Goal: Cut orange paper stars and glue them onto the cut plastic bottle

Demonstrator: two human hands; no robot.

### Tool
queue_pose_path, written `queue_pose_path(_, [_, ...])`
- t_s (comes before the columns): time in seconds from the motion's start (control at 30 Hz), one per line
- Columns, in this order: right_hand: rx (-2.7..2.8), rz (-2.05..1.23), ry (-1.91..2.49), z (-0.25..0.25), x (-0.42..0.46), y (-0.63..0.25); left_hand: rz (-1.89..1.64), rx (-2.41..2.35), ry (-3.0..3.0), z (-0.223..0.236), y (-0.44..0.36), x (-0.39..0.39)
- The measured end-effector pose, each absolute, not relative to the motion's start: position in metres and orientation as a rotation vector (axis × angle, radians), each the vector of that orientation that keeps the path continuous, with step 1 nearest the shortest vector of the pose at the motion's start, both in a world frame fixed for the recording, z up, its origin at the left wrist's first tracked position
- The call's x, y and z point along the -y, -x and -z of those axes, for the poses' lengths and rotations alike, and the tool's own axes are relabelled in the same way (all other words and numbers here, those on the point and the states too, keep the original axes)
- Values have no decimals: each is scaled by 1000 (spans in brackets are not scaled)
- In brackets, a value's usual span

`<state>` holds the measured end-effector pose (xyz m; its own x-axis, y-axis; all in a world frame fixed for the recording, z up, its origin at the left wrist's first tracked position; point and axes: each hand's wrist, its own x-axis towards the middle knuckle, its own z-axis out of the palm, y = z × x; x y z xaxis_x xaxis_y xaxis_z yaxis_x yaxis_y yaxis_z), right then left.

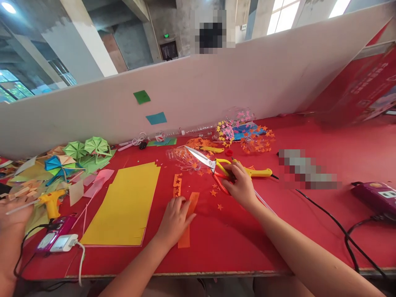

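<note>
My right hand (239, 183) is closed round the yellow and orange handles of a pair of scissors (201, 157). Their blades look closed and point to the upper left. My left hand (175, 218) lies on the table, thumb apart from the fingers. Its fingertips touch the lower end of a narrow orange paper strip (177, 183) with star-shaped holes. Under the thumb side lies a plain orange paper strip (185, 237), partly covered by the hand. Loose orange paper stars (220, 207) lie between my hands. A yellow-handled tool (261, 173) with a black cord lies beyond my right hand.
Yellow paper sheets (123, 206) lie left of my hands. Further left are a yellow glue gun (52, 202), a power strip (57, 233) and another person's hand (15, 212). Clear plastic bottle pieces with paper stars (256, 142) stand before the white partition (198, 90).
</note>
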<state>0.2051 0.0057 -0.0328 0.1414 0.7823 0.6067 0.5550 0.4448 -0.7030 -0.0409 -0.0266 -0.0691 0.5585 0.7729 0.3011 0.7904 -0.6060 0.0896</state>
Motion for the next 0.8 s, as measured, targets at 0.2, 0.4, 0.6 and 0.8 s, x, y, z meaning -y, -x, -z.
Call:
queue_pose_path(0.2, [1425, -309, 1225, 36, -8, -208, 451, 1316, 2775, 53, 28, -11])
queue_pose_path(0.4, [1287, -375, 1206, 41, -14, -214, 534, 1489, 2802, 48, 40, -7])
queue_pose_path(0.6, [1150, -439, 1166, 40, -15, -219, 737, 1682, 2878, 48, 38, -5])
queue_pose_path(0.8, [1137, -660, 1102, 31, -10, -213, 1117, 1927, 3023, 29, 37, -5])
